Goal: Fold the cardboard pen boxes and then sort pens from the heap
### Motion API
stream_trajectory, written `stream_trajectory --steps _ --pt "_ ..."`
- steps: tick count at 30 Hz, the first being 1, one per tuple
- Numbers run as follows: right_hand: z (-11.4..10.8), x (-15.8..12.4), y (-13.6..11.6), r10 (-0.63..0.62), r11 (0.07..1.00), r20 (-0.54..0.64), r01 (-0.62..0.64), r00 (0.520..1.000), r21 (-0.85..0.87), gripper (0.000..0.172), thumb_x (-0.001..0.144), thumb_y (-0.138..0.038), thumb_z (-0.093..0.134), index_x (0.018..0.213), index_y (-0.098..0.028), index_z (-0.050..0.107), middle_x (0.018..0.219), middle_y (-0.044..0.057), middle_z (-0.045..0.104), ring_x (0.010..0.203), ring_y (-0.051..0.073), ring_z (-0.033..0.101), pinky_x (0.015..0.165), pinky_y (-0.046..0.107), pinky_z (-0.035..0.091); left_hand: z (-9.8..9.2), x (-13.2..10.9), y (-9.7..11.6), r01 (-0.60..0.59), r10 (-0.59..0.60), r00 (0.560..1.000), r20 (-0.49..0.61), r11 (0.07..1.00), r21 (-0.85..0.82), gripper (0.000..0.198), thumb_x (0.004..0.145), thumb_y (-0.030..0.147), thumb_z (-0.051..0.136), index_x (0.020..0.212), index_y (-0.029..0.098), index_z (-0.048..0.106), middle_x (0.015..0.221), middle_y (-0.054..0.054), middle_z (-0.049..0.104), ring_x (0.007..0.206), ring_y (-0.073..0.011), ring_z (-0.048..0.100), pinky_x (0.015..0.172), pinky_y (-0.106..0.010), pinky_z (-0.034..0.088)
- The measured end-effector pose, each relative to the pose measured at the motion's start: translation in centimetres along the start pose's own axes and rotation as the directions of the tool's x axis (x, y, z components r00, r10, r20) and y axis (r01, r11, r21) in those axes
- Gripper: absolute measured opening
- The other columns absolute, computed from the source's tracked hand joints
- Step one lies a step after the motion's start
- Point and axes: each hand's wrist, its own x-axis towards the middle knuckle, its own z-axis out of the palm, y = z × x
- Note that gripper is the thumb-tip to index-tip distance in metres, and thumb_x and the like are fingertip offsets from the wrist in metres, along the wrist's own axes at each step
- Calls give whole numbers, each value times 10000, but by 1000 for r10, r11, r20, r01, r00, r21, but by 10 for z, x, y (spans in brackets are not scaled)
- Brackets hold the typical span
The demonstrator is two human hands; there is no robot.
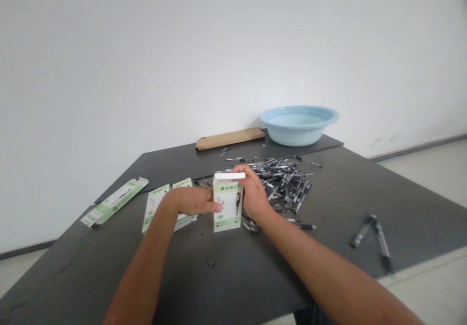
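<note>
A small white and green pen box (228,203) stands upright on the dark table (226,276), its top flap lifted. My left hand (193,201) grips the box's left side with closed fingers. My right hand (253,193) wraps round the box's right side, its fingers up at the top flap. Just behind and to the right of my right hand lies a large heap of black pens (282,179).
Flat green and white boxes (160,203) lie left of my hands, and another box (115,201) lies near the table's left edge. A light blue basin (299,124) and a brown cardboard piece (229,138) sit at the back. Two loose pens (372,235) lie at the right.
</note>
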Motion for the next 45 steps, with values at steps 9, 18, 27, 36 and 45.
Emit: stream_trajectory --steps 9,18,27,36,45 --pt "0 3 2 -21 993 -6 22 1000 117 235 842 -409 559 990 -234 507 798 -10 572 621 126 532 560 234 439 -4 -16 11 -127 124 992 -27 966 -227 869 862 735 336 1486 152 169 1377 -143 501 1241 -297 456 1009 -358 366" --pt "-7 6 12 -45 999 113 44 993 12 326 876 -440 523 1139 -255 471 906 19 585 729 157 561 683 275 471 6 -43 10 52 -60 983 -176 997 -48 954 860 741 311 1506 111 -2 1532 -174 227 1312 -333 364 1026 -354 342" --pt "-5 1 5 -21 1000 269 15 963 24 443 854 -484 551 1215 -255 436 885 16 585 744 162 553 671 262 450 10 -52 21 166 -162 970 -182 986 7 1004 846 753 305 1501 74 -37 1368 -196 497 1158 -352 520 908 -356 426" --pt "-11 1 0 -112 985 329 149 937 -90 234 903 -409 514 1045 -229 559 965 37 580 875 175 558 782 285 445 10 -46 30 161 -155 980 -127 986 40 876 863 700 363 1471 90 205 1286 -172 572 1070 -323 578 869 -332 436" --pt "-14 1 -3 -187 963 363 244 913 -118 140 893 -310 528 967 -211 592 880 29 591 744 155 547 742 291 459 12 -47 29 40 -40 994 -105 999 1 677 928 557 375 1444 130 276 1310 -123 566 1129 -277 557 913 -286 415"
